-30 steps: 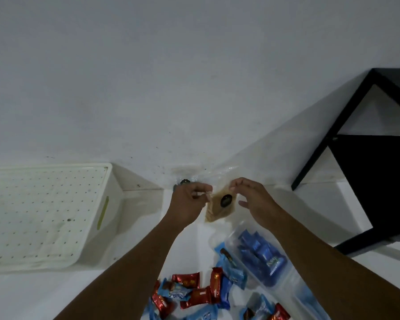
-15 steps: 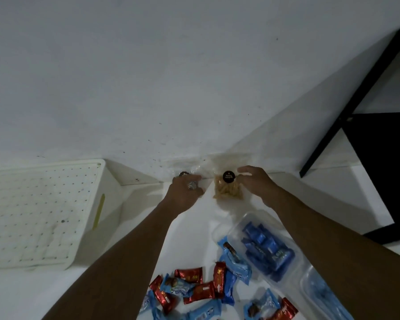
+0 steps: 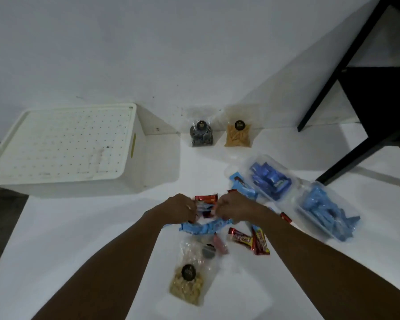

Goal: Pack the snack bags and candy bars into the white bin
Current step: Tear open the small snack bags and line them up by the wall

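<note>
The white bin [image 3: 134, 172] sits at the left with a perforated lid on top. My left hand [image 3: 179, 210] and my right hand [image 3: 234, 209] are curled together over a heap of red and blue candy bars [image 3: 204, 205], gripping several of them. A long blue wrapper [image 3: 202, 227] hangs below my hands. Two red bars [image 3: 249, 242] lie just in front. A clear snack bag of pale pieces [image 3: 189, 284] lies nearest me. Two more snack bags stand against the wall: a dark one [image 3: 201, 135] and a yellow one [image 3: 238, 136].
Two clear tubs of blue-wrapped bars lie at the right, one [image 3: 269, 179] behind the other [image 3: 326, 211]. A black table frame [image 3: 356, 72] stands at the far right. A dark floor strip [image 3: 0, 218] borders the white surface on the left.
Both hands let go of the snack bags at the wall and pulled back to the candy pile, where they now grip bars. The view tilted down and back.
</note>
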